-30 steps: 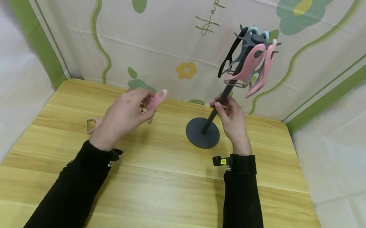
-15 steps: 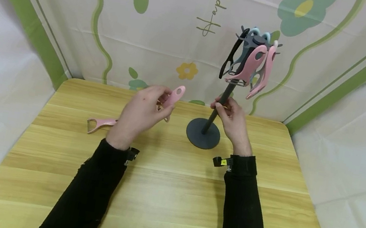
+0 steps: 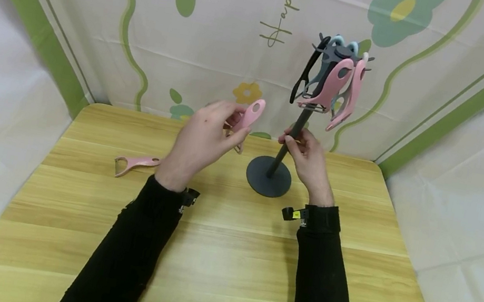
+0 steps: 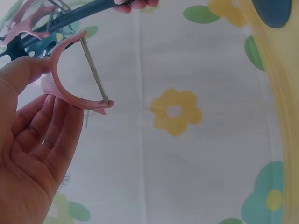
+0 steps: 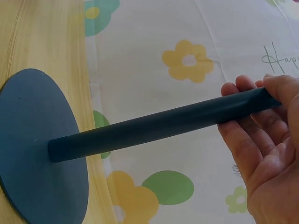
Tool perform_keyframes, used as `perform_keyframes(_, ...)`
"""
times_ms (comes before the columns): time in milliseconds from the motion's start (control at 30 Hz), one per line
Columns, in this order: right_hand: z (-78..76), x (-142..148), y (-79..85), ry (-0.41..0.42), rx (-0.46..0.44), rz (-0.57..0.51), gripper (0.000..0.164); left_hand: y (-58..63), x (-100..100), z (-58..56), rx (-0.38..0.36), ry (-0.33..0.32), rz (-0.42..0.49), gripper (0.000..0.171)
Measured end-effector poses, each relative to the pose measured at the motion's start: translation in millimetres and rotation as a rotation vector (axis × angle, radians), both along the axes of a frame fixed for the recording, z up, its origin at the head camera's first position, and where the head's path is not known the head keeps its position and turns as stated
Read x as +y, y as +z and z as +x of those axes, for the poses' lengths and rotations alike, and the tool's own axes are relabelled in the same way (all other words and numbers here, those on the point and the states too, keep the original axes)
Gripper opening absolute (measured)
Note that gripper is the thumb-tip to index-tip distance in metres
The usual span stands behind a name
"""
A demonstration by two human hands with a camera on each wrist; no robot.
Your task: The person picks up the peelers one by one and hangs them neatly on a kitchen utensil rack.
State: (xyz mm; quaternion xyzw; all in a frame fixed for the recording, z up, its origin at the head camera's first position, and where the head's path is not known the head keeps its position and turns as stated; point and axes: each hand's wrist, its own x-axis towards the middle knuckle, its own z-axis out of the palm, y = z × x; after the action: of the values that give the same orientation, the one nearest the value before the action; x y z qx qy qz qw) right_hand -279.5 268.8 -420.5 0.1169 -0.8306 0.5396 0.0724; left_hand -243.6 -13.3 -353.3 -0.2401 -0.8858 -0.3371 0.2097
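Note:
My left hand (image 3: 206, 137) pinches a pink peeler (image 3: 252, 113) between thumb and fingers, above the table and left of the stand. In the left wrist view the U-shaped head of this peeler (image 4: 58, 74) shows, its metal blade spanning the two prongs. My right hand (image 3: 309, 163) grips the pole (image 3: 298, 123) of a dark grey stand, thumb on the near side. Its round base (image 3: 261, 178) rests on the table. From the hooks at the top hang several peelers, among them a pink peeler (image 3: 332, 86) in front and a black peeler (image 3: 304, 73) on the left.
A second pink peeler (image 3: 137, 160) lies on the wooden table (image 3: 221, 276), left of my left wrist. Behind the table's back edge hangs a white cloth (image 3: 223, 35) with printed flowers and lettering. Pale cloth walls (image 3: 467, 210) close off both sides.
My left hand has carried its pink peeler rightward and up toward the stand, uncovering more of the peeler lying on the table. My right hand keeps its hold on the pole.

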Motion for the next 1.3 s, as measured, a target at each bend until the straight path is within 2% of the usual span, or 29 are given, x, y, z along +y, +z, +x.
perform_keyframes(367,16.6,-8.9,22.5,0.028,0.0,0.013,0.032,15.2,17.9,-1.5,0.124,-0.021,0.073,0.038)
perform_keyframes(567,17.5,-8.7,23.1,0.022,-0.006,0.009,0.031,23.0,25.5,-4.0,0.169,-0.029,0.111,0.037)
perform_keyframes(800,0.5,3.1,-2.6,0.028,0.05,0.004,0.039,38.3,32.3,-5.1,0.176,-0.032,0.116,0.038)
perform_keyframes(1100,1.3,2.7,-2.3,0.024,0.018,-0.016,0.035,58.2,40.6,-2.9,0.192,-0.037,0.09,0.04)
perform_keyframes(1300,7.9,-1.7,9.1,0.029,-0.003,-0.013,0.029,68.4,45.5,-3.8,0.207,-0.043,0.068,0.041)
